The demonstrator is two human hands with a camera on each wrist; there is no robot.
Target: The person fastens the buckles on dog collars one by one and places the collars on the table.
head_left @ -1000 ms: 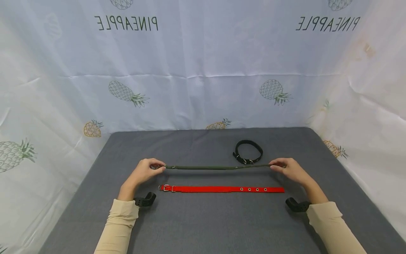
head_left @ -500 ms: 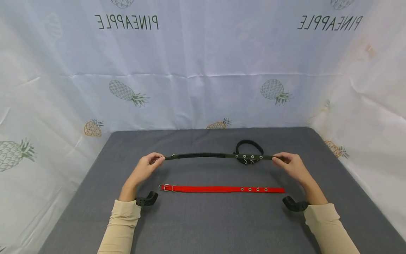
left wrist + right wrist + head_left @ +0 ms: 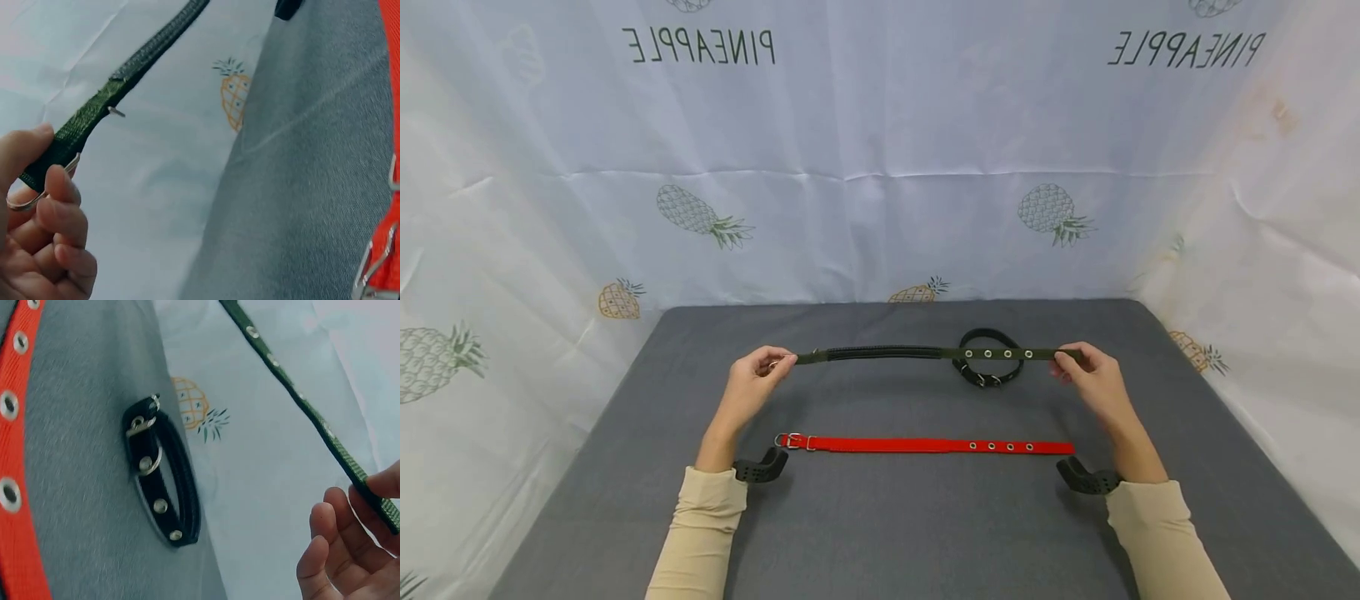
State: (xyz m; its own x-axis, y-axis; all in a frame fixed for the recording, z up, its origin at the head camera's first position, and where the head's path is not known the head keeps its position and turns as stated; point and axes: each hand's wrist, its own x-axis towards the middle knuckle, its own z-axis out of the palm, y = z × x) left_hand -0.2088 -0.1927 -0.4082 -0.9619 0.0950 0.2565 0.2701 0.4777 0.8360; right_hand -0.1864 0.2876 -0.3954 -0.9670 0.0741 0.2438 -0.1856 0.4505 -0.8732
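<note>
The person's left forearm [image 3: 694,542] and right forearm [image 3: 1168,550] extend forward, slanting inward, in beige sleeves [image 3: 711,496] that leave both wrists bare. The left hand [image 3: 752,387] and right hand [image 3: 1101,387] are well apart, at about the same height in the head view. Each pinches, the left thumb [image 3: 26,150] and right thumb [image 3: 384,482] pressing toward the fingers. The left hand's lower fingers [image 3: 61,219] curl toward the palm; the right's are loosely bent.
</note>
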